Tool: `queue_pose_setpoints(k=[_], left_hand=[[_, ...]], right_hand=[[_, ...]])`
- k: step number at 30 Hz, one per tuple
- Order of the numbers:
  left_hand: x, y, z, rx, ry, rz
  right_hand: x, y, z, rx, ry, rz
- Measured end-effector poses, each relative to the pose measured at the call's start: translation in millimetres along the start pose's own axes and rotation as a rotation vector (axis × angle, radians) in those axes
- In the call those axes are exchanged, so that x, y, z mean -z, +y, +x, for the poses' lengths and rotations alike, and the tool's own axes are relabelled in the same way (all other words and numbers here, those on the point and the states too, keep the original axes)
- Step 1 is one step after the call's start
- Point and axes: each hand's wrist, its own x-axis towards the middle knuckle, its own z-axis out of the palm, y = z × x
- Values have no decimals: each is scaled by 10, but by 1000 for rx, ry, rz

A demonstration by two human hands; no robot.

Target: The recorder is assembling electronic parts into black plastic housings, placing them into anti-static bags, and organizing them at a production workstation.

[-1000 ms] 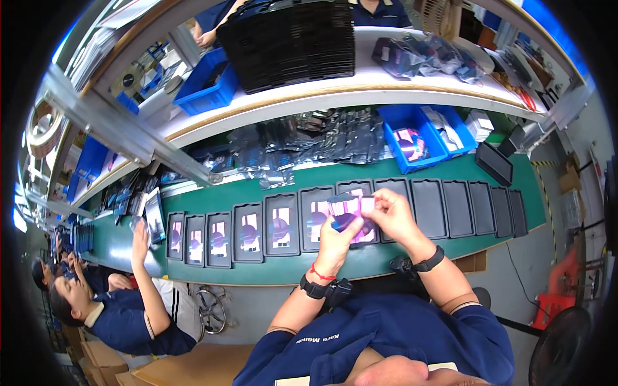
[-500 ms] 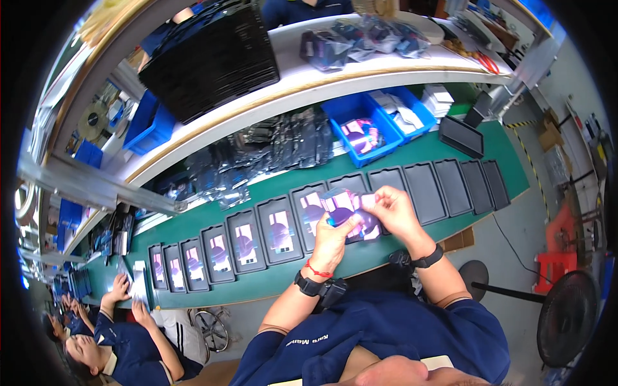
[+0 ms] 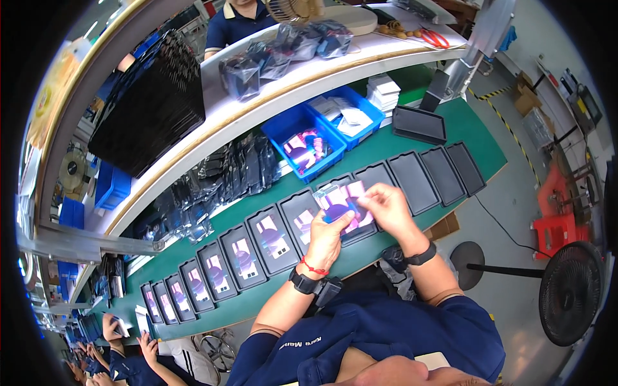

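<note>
Purple cards above a green counter
Left grip holds them, right grip pinches their edge; black trays line up.

Vs. 1 sec ago, left hand & right hand, w/ purple sheets, are shifted over a tray farther right in the row. Sheets are now seen in 8 trays left of the hands, vs. 6 prev. View's swung right; floor fan is shown whole. Far left, co-worker's hands are held low by bench, vs. one raised prev.
</note>
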Motion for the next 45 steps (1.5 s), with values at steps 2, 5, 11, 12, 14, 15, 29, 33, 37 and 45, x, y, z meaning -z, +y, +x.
queue_pose_setpoints(k=[2, 5, 11, 12, 14, 15, 29, 33, 37, 45], left_hand=[[-58, -44, 109, 35, 85, -83], [-115, -65, 212, 73, 49, -164], [-511, -311, 274, -35, 42, 57], [-577, -320, 274, -10, 21, 37], [-558, -378, 305, 18, -19, 69], [-553, -389, 321, 35, 0, 18], [-865, -513, 332, 120, -111, -110], [-852, -495, 346, 84, -71, -32], [-840, -538, 365, 21, -8, 17], [-776, -286, 323, -14, -92, -10]], right_hand=[[310, 189, 172, -5, 92, 107], [569, 131, 230, 103, 166, -568], [500, 63, -1, 8, 8, -187], [538, 121, 10, 5, 17, -187], [672, 189, 42, 11, 125, 170], [825, 189, 78, -13, 169, 164], [1218, 342, 74, 79, 330, 56], [1946, 362, 285, -106, 491, -492], [1588, 144, 150, 220, 656, -881], [1310, 165, 49, 40, 331, 159]])
